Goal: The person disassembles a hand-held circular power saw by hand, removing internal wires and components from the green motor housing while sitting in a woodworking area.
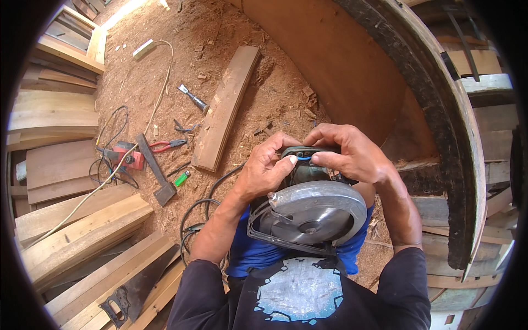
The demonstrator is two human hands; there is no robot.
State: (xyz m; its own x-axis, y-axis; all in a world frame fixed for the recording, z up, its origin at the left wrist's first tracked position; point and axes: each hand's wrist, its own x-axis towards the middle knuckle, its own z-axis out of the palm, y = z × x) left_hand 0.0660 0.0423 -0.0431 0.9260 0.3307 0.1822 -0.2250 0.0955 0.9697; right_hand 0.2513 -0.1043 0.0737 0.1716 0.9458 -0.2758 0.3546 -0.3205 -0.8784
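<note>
A circular saw (320,192) rests on my lap, its round toothed blade (308,221) and metal guard facing me. At its far end the dark handle housing looks opened up, and a short blue wire (304,158) shows there. My left hand (263,169) is closed, its thumb at the wire's left end and its fingers around the housing. My right hand (352,151) is closed too, with the thumb at the wire's right end and the fingers bent over the far side of the housing. The fingertips behind the housing are hidden.
Sawdust covers the ground. A thick plank (226,110), chisel (192,98), red pliers (168,145), hammer (156,169), green lighter (182,178) and red power tool (128,156) lie left. A power strip (143,49) trails a cord. A handsaw (132,291) lies on stacked boards; a curved wooden hull (440,110) stands right.
</note>
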